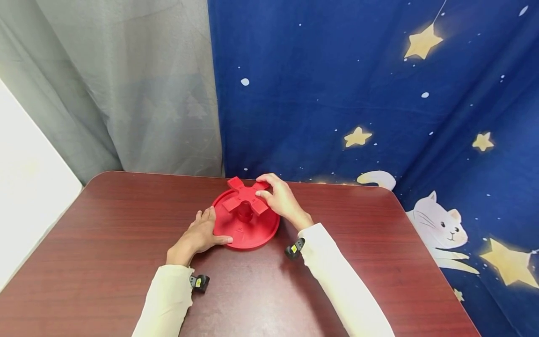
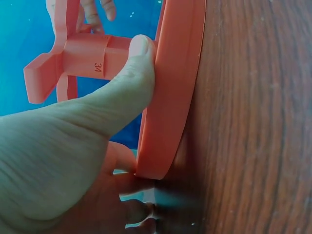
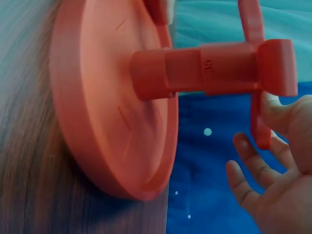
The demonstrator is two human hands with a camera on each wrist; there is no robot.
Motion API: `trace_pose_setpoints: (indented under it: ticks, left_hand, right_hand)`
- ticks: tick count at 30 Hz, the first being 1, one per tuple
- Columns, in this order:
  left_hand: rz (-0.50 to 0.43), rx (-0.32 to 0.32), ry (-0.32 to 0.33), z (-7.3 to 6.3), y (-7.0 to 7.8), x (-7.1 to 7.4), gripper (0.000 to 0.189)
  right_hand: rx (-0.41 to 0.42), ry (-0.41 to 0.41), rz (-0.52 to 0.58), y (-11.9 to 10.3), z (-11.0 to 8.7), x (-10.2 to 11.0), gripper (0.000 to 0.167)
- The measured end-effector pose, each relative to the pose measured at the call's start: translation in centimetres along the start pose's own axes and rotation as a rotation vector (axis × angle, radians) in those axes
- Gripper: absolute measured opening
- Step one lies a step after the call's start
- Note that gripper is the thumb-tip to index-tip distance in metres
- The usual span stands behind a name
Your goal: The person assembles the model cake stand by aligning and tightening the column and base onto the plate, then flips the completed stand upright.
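A round red dish-like base (image 1: 252, 239) with a raised rim lies flat on the table. From its middle rises a short red post (image 3: 185, 73) marked with small numbers. On top sits a red four-armed cross piece (image 1: 245, 197). My left hand (image 1: 201, 232) holds the base at its left side, thumb over the rim and fingers along the outer wall. With thumb and index finger my right hand (image 1: 280, 196) pinches the cross's far right arm; its other fingers stay loose and apart in the right wrist view.
The brown wooden table (image 1: 126, 234) extends on every side of the base. Behind it hang a grey curtain (image 1: 160, 93) and a blue curtain (image 1: 294, 93) printed with stars and a cat. Each cuff carries a small black camera.
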State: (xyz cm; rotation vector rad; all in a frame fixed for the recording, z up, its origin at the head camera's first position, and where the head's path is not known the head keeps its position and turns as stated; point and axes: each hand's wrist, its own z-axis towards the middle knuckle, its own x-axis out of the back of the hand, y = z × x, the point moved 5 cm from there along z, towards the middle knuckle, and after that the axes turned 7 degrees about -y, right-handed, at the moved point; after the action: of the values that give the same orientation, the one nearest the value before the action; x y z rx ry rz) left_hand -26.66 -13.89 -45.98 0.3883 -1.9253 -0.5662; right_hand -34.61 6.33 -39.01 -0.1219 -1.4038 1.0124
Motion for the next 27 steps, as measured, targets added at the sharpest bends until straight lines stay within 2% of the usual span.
trace_pose_setpoints:
  ticks: [6, 11, 13, 18, 20, 24, 25, 27]
  left_hand:
    - [0.015, 0.003, 0.000, -0.1, -0.1, -0.1, 0.115]
    - [0.018, 0.006, -0.001, -0.1, 0.0, -0.2, 0.115]
    - [0.020, 0.006, -0.002, -0.1, 0.1, -0.2, 0.115]
    - [0.028, -0.008, 0.017, 0.1, 0.0, 0.0, 0.109]
    - [0.028, -0.030, 0.071, 0.0, -0.1, 0.4, 0.099]
    - [0.005, -0.069, 0.201, -0.3, -0.8, 1.9, 0.083]
    - [-0.003, -0.088, 0.216, -0.4, -1.0, 2.2, 0.082]
    - [-0.017, -0.130, 0.198, -0.5, -1.3, 2.4, 0.086]
  right_hand:
    - [-0.036, -0.031, -0.148, -0.1, 0.0, -0.4, 0.039]
    - [-0.030, -0.026, -0.175, 0.0, -0.1, -0.4, 0.039]
    - [0.002, -0.015, -0.141, 0.1, -0.1, -0.2, 0.039]
    - [0.067, -0.032, 0.045, 1.1, -0.9, 0.1, 0.044]
    - [0.050, -0.060, 0.113, 1.9, -1.4, 0.2, 0.052]
    - [-0.029, -0.132, 0.159, 3.9, -2.8, 0.1, 0.066]
    - [-0.043, -0.156, 0.165, 4.3, -3.1, 0.0, 0.069]
    - [-0.056, -0.218, 0.150, 5.0, -3.8, -0.3, 0.076]
